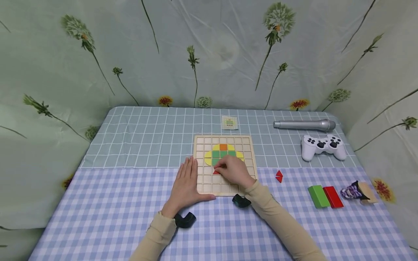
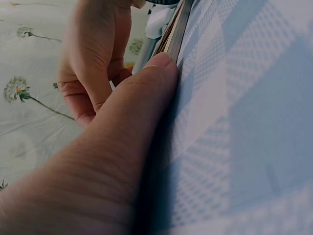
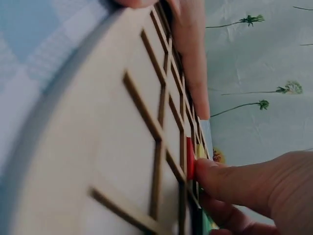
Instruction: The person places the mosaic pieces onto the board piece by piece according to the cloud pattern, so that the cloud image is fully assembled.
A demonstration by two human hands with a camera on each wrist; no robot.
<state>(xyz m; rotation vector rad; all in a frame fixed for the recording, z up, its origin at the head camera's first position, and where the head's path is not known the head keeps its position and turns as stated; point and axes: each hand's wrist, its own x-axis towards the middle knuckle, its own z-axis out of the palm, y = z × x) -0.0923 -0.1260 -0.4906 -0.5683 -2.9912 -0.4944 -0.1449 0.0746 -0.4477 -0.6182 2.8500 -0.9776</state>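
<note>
A square wooden grid board (image 1: 205,188) lies on the cloth, holding a pattern of green squares (image 1: 216,154), yellow curved pieces (image 1: 208,160) and an orange square (image 1: 223,147). My left hand (image 1: 184,185) lies along the board's left side, fingers straight, its thumb stretched out at the near edge. Over the middle of the board, my right hand (image 1: 234,170) pinches a small red triangle (image 1: 216,173) just below the green squares. In the right wrist view, the thumb (image 3: 208,171) presses beside that red piece, low among the raised grid lines.
Two red triangles (image 1: 279,176) lie right of the board, and a small pattern card (image 1: 230,122) behind it. Farther right are a silver microphone (image 1: 303,125), a white game controller (image 1: 323,146), a green block (image 1: 318,196), a red block (image 1: 333,197) and a purple patterned item (image 1: 351,192).
</note>
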